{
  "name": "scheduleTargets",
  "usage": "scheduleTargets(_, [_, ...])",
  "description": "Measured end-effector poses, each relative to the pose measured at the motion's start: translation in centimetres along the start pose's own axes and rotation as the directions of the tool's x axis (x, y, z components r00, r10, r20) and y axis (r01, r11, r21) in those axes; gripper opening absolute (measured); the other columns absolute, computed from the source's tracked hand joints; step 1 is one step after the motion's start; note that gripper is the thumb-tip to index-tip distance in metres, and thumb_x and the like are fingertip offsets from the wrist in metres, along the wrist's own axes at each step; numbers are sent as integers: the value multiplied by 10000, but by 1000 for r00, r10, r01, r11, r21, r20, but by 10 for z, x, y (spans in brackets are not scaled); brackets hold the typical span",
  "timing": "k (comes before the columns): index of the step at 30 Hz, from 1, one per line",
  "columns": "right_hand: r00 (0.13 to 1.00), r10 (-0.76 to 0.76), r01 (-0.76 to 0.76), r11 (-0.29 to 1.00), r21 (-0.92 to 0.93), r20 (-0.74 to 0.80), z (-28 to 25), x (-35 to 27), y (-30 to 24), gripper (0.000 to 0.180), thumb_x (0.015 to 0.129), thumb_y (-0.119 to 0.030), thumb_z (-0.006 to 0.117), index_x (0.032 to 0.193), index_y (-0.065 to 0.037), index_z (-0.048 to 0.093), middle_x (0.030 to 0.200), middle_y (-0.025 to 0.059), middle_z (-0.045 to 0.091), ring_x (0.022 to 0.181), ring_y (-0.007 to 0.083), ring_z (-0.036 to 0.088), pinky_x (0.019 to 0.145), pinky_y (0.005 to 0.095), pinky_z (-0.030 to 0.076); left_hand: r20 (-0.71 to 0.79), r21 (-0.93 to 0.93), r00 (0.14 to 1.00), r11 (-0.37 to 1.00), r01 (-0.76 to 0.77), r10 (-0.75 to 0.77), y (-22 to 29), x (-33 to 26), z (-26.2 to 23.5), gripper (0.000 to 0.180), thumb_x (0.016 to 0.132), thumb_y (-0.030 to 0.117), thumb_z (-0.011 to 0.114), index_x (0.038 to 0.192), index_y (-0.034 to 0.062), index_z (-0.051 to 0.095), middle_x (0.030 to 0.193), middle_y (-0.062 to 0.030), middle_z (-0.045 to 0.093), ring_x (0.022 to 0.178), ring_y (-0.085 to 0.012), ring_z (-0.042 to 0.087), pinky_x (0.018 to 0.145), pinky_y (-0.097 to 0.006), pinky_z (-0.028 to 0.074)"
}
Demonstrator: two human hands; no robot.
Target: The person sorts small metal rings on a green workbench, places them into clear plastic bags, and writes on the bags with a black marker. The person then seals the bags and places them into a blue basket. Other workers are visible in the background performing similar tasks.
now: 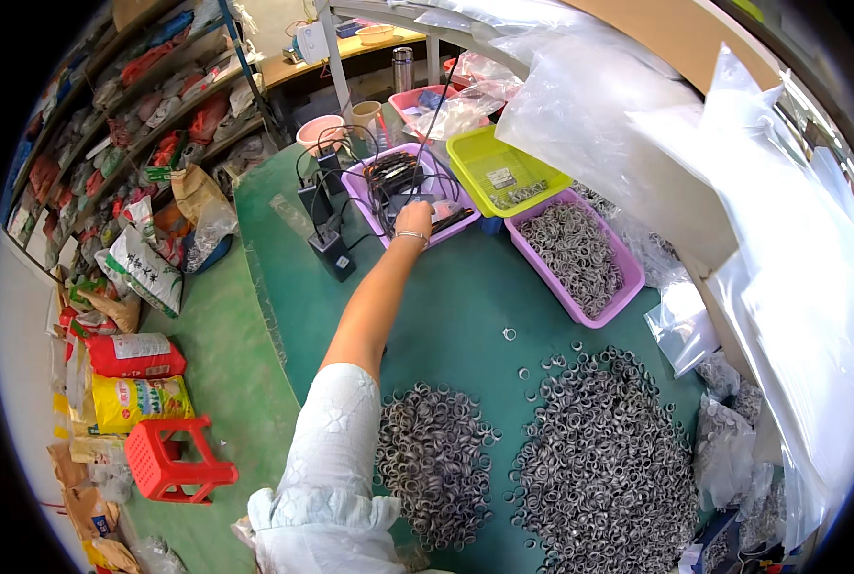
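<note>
Left hand (414, 218): stretched far out across the bench (446, 297) toward 12 o'clock, arm nearly straight, a thin bracelet at the wrist; it reaches into the near edge of the purple tray of cables
Left grip: fingers hidden behind the back of the hand, so how far they are spread and whether they clasp anything cannot be told
Right hand: out of view
Purple tray of cables (369, 196): shallow, lilac, filled with black leads and small dark parts; lies at 12 o'clock from the sleeve, just beside the yellow-green tray
Black chargers (331, 251): small boxes with wires, standing at 10 o'clock from the hand, near the tray
Yellow-green tray (470, 158): at 2 o'clock from the hand, a few small metal pieces inside
Pink tray (628, 287): at 4 o'clock from the hand, heaped with metal rings
Small ring pile (434, 459): loose on the bench at 6 o'clock, beside the white sleeve (326, 459)
Large ring pile (604, 459): at 5 o'clock, well apart from the hand
Clear plastic bags (733, 191): heaped along the 3 o'clock side
Red stool (173, 459): on the floor at 8 o'clock
</note>
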State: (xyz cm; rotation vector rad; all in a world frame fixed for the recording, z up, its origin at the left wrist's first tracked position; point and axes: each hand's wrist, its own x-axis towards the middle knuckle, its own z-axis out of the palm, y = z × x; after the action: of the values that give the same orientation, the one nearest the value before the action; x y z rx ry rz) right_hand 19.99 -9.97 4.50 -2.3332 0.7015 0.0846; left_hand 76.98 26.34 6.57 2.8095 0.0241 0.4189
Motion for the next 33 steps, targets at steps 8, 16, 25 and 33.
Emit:
scheduleTargets(8, [995,99,-99,993,-69,-1,4,7,10,198,781,-139,602,966,-71,616,902,172,596,729,313,614,617,377,496,54,52,965,966,254,-256,29,15,-2,328,740,361,674,847,51,672,903,-156,657,872,-291,641,731,-363,518])
scheduleTargets(16, [989,143,-140,985,-105,20,3,7,18,213,782,-155,597,980,-79,612,916,173,591,740,316,614,623,381,497,194,-71,862,869,489,-469,22,28,2,424,722,301,675,1043,28,632,1061,-202,609,1017,-306,589,859,-367,471])
scheduleTargets(25, [984,175,-171,976,-135,19,1,3,24,230,783,-172,591,996,-88,608,931,175,587,752,319,613,629,387,499,190,-181,897,884,432,-399,1,33,23,366,709,173,625,1024,-13,608,1073,-246,585,1022,-354,570,860,-393,465])
scheduleTargets(33, [981,195,-189,970,-151,21,-3,0,31,246,784,-188,586,1010,-96,605,944,176,583,763,322,613,635,391,501,-62,-269,878,856,442,-474,-10,29,37,187,751,122,558,827,-7,669,871,-253,625,862,-382,616,760,-428,486])
